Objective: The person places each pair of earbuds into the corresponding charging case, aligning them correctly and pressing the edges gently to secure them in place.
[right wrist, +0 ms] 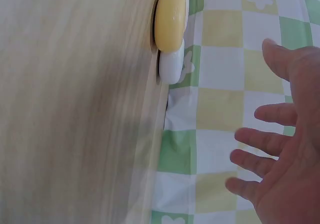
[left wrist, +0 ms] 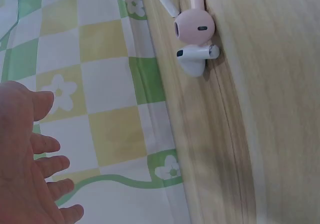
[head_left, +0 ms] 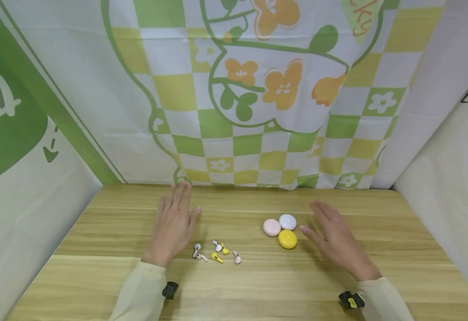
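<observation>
Several loose wireless earbuds lie on the wooden table: a white earbud (head_left: 196, 250) and a pink earbud (head_left: 202, 257) at the left, another white earbud (head_left: 217, 246) beside a yellow earbud (head_left: 224, 249), a second yellow earbud (head_left: 217, 257) below, and a pink earbud (head_left: 237, 257) at the right. My left hand (head_left: 171, 232) is just left of them, fingers extended and holding nothing. Three rounded cases stand clustered: pink case (head_left: 271, 227), white case (head_left: 287, 222), yellow case (head_left: 287, 239). Right of these, my right hand (head_left: 336, 243) hovers with spread fingers, apart from them.
The wooden table (head_left: 250, 294) ends at the back against a checked, flower-printed cloth (head_left: 246, 147). More fabric walls enclose the left and right sides. Each wrist carries a small black device, the left wrist device (head_left: 170, 290) and the right wrist device (head_left: 351, 300).
</observation>
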A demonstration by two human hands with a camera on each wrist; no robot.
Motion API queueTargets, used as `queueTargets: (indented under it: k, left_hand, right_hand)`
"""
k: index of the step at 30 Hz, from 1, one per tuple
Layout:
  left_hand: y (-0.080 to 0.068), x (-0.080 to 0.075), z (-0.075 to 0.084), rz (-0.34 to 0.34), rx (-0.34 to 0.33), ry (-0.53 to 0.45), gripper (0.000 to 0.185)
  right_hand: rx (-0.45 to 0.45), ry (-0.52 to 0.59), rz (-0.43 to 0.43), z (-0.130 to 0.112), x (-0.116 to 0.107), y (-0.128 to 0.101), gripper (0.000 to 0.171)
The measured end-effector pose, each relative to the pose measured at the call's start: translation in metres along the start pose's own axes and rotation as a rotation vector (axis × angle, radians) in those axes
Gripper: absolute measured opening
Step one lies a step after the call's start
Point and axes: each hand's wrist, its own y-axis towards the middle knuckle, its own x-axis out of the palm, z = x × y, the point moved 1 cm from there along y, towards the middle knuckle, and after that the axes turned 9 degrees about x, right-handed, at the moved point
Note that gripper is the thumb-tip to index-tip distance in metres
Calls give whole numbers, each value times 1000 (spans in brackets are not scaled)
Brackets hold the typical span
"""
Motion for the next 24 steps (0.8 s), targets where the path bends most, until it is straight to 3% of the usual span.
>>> queueTargets:
  k: [9, 16, 24]
  left_hand:
    - [0, 6, 8, 3, 27, -41, 64]
    - [-1, 11, 16, -6, 32, -78, 60]
    - [-1, 16, 24, -30, 40, -114, 60]
  right_hand:
    - [13, 86, -3, -1, 7, -1, 66]
    - [8, 69, -43, -5, 11, -2, 57]
    - [-39, 41, -59, -4, 19, -2, 59]
